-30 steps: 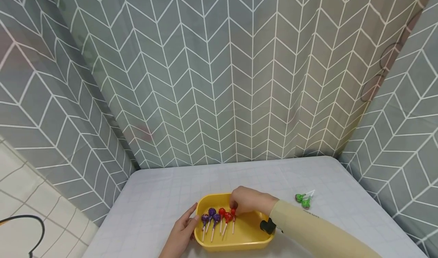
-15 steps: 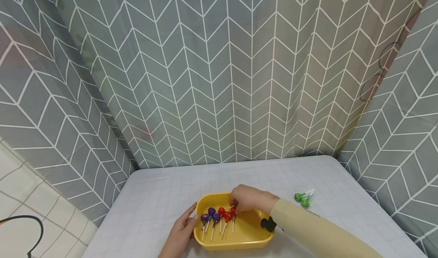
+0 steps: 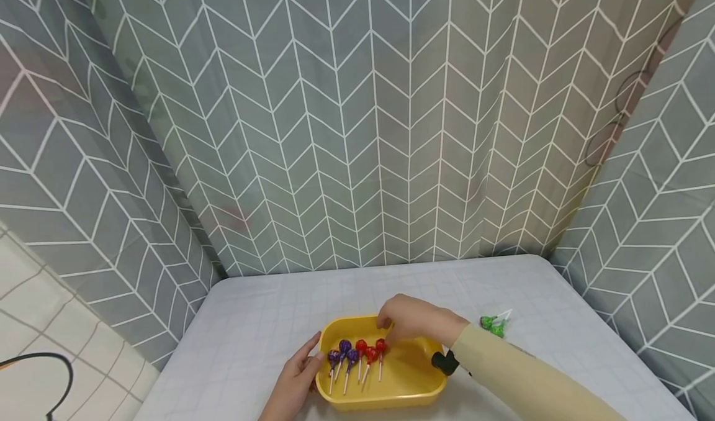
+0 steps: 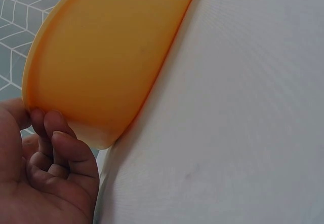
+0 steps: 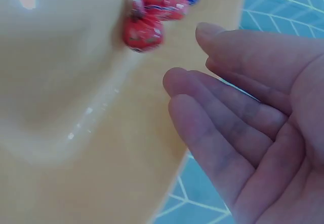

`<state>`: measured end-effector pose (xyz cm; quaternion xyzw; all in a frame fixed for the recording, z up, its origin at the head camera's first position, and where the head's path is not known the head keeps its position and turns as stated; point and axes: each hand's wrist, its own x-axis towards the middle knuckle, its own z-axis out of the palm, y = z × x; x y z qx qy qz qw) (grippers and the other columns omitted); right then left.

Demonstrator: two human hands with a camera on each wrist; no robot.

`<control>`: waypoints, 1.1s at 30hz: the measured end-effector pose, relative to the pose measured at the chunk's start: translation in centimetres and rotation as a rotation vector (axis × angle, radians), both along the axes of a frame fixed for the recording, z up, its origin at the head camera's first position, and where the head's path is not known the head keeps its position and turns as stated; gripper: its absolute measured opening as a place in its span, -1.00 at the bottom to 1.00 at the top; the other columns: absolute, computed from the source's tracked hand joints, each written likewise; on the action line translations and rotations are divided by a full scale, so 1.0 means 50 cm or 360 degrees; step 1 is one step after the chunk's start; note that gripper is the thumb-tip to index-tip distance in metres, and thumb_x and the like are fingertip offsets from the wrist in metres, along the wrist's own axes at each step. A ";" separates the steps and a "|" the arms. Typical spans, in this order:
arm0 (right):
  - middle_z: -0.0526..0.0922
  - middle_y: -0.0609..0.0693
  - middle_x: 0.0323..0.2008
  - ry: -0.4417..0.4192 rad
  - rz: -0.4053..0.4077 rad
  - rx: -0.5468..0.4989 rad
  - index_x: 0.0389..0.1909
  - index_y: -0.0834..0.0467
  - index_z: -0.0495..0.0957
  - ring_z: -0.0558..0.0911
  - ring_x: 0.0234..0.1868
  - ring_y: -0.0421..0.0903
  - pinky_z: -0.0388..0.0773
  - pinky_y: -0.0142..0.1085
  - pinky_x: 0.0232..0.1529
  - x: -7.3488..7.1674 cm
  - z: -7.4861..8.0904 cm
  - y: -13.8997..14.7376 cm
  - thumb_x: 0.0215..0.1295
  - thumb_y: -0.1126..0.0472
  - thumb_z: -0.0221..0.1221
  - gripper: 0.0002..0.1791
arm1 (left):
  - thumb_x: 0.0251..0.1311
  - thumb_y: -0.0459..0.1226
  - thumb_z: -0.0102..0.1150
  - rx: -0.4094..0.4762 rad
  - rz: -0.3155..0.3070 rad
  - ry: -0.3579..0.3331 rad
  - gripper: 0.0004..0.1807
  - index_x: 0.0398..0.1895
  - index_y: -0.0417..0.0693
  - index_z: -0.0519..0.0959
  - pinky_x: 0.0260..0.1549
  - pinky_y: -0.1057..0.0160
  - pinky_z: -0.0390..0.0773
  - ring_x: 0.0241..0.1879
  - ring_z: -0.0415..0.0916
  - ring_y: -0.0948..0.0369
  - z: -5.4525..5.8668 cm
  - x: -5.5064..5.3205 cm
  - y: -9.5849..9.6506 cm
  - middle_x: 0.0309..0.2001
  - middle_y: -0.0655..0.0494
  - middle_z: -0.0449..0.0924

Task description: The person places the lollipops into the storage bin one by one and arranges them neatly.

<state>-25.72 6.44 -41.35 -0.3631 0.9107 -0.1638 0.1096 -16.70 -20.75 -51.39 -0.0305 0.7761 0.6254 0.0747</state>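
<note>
A yellow plastic basin [image 3: 402, 401] sits near the front of the table. In it lie three purple lollipops [image 3: 351, 355] at the left and, beside them, three red lollipops [image 3: 371, 354], sticks towards the person. My left hand [image 3: 298, 374] grips the basin's left end; in the left wrist view its thumb and fingertips meet at the rim. My right hand [image 3: 410, 319] hovers over the far side of the basin, just right of the rightmost red lollipop [image 5: 144, 33]. Its fingers are relaxed and hold nothing, with a gap between thumb and fingers in the right wrist view.
Two green lollipops [image 3: 494, 325] lie on the white tablecloth [image 3: 257, 321] right of the basin, beyond the right sleeve. A grey patterned curtain [image 3: 357, 129] hangs behind the table and along both sides. A black wrist strap [image 3: 445, 363] overlaps the basin's right end.
My right hand has let go of the rightmost red lollipop, which stays in the basin, and has lifted slightly up and to the right. The left hand keeps its hold.
</note>
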 end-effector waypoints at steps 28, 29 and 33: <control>0.68 -0.04 -0.07 -0.0111 -0.0348 -0.0628 -0.01 0.09 0.67 0.65 -0.14 -0.09 0.59 -0.41 -0.22 0.047 0.003 0.242 0.26 0.07 0.35 -0.68 | 0.41 0.13 0.02 0.0043 0.0004 -0.0003 -0.20 0.56 -0.06 0.10 -0.52 0.26 0.55 -0.50 0.46 0.17 -0.003 0.000 0.002 -0.35 -0.05 0.61; 0.68 -0.04 -0.06 -0.0115 -0.0374 -0.0642 -0.01 0.08 0.67 0.65 -0.14 -0.09 0.59 -0.40 -0.21 0.049 0.001 0.250 0.25 0.06 0.35 -0.68 | 0.41 0.13 0.01 0.0040 0.0005 -0.0004 -0.20 0.56 -0.06 0.10 -0.52 0.26 0.55 -0.50 0.46 0.17 -0.003 0.000 0.002 -0.34 -0.05 0.61; 0.68 0.00 -0.05 -0.0137 -0.0461 -0.0696 0.00 0.08 0.67 0.65 -0.13 -0.07 0.60 -0.36 -0.19 0.053 -0.008 0.276 0.24 0.06 0.36 -0.66 | 0.42 0.11 0.01 0.0025 0.0009 -0.0013 -0.21 0.56 -0.07 0.09 -0.52 0.26 0.55 -0.50 0.46 0.16 -0.006 -0.002 0.000 -0.34 -0.05 0.61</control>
